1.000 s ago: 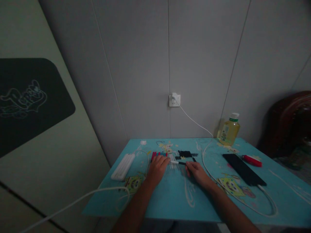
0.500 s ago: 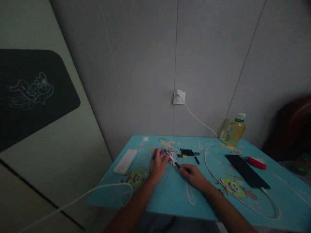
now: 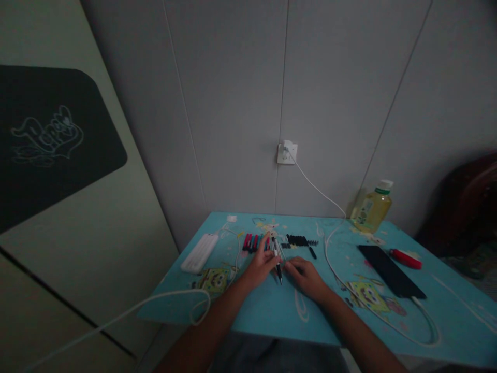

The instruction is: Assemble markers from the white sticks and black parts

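My left hand [image 3: 263, 263] is closed around a white and black pen [image 3: 277, 254], held slanted with its pointed tip towards me. My right hand [image 3: 305, 275] is beside it, thumb and fingertips pinched at the near end of a thin white stick [image 3: 283, 253]; more such sticks lie behind the pen, partly hidden. Beyond my left hand is a row of pink, teal and dark pen parts [image 3: 251, 242]. Farther right sit several black pieces [image 3: 297, 240], a small coil-like spring group [image 3: 312, 242] and a short black piece [image 3: 312, 253].
On the blue cartoon-print table [image 3: 264, 326], a white power strip [image 3: 200, 253] lies at left with its cord. At right are a black phone-like slab [image 3: 390, 270] on a white cable, a red tool handle [image 3: 406, 258] and a bottle of yellow liquid [image 3: 373, 210]. A wall socket [image 3: 287, 153] is behind.
The pen has passed from between both hands into my left hand alone, its tip now pointing towards me. My right hand has left the pen and come to the white sticks.
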Motion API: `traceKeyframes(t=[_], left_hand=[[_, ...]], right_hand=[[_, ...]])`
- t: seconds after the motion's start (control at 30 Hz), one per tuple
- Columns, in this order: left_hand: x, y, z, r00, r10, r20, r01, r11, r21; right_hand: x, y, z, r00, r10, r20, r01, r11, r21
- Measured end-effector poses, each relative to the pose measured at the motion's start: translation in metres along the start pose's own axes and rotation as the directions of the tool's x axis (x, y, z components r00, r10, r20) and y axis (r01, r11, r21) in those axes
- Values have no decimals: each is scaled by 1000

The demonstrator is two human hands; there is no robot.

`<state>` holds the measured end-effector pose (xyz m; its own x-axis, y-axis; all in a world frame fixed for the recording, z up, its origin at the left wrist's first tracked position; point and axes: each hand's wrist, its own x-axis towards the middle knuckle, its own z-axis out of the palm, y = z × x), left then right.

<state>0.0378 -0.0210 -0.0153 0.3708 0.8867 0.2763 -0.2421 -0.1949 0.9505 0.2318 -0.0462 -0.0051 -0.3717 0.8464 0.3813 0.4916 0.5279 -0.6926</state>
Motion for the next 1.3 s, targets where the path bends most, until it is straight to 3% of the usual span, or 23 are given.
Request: traceKeyframes(t=[0.13, 0.4, 1.3], left_hand=[[-3, 3, 1, 998, -12, 63, 13, 1000, -13], [-3, 4, 1, 991, -28, 128, 34, 998, -48], [-2, 2, -2, 983, -52, 177, 59, 998, -34]], right_hand=[[1, 9, 3, 996, 39, -81, -43, 998, -50], [2, 14, 4, 997, 43, -68, -49, 995, -85], [0, 8, 2, 998, 14, -62, -20, 995, -96]])
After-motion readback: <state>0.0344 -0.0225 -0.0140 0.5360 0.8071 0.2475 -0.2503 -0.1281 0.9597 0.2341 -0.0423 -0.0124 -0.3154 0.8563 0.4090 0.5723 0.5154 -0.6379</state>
